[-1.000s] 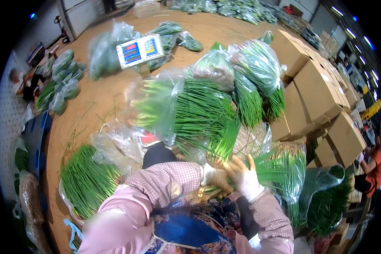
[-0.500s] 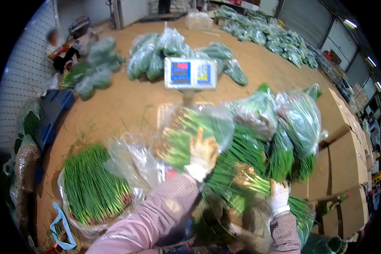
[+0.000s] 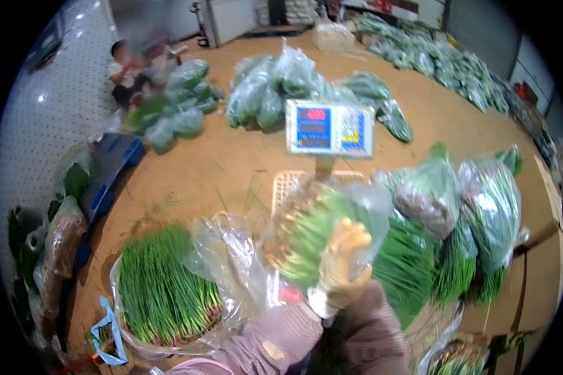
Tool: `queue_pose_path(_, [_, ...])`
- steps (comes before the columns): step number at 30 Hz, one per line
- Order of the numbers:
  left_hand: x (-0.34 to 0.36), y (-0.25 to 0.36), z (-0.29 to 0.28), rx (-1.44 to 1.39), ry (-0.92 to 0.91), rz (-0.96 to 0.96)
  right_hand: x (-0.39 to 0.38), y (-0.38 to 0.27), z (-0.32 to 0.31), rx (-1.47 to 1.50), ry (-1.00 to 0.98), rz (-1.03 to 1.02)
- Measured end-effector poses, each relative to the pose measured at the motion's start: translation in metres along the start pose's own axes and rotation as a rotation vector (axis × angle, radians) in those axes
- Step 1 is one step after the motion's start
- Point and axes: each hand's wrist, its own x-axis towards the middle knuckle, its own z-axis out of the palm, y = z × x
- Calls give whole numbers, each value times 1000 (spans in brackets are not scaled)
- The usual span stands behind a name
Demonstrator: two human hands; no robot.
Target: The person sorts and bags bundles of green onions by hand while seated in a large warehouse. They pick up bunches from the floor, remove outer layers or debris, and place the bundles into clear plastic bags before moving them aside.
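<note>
The work in hand looks to be the handling of a fat bundle of pale-stemmed, green-leaved spring onions in a clear plastic bag [image 3: 309, 234], which lies right in front of the person, below a white-and-blue scale head with red lit digits [image 3: 329, 128]. The bundle overlaps the near part of a cream lattice-walled plastic crate [image 3: 283, 187]; whether the crate bears its weight cannot be told.

The left hand [image 3: 341, 253], in a cream work glove, is at the near side of the bundle, fingers pointing up and slightly bent. It is blurred, so I cannot tell whether it grips the bag or merely rests against it. What appears to be the right hand [image 3: 353, 291] is tucked close beneath it — mostly hidden, its opening and any hold unclear. By my judgement, the next move calls for separating the hands and supporting the slippery bag broadly, without crushing the stems.

The film is thin, glossy and crinkled; the root ends make a knobbly, tan mass, and the long, slender leaves [image 3: 410, 265] fan out to the right. At left, a dense, brush-like heap of thin green stalks with reddish bases [image 3: 169, 284] sits in clear plastic, beside a crumpled, translucent sheet [image 3: 231, 259] — both on the brown floor [image 3: 231, 165].
</note>
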Motion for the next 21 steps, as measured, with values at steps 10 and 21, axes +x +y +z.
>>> queue_pose_path(10, [-54, 64, 1, -171, -679, 189, -360, 107, -31, 325, 567, 1424])
queue_pose_path(21, [-114, 94, 80, -300, -1455, -62, -369, 89, 89, 745, -224, 1963])
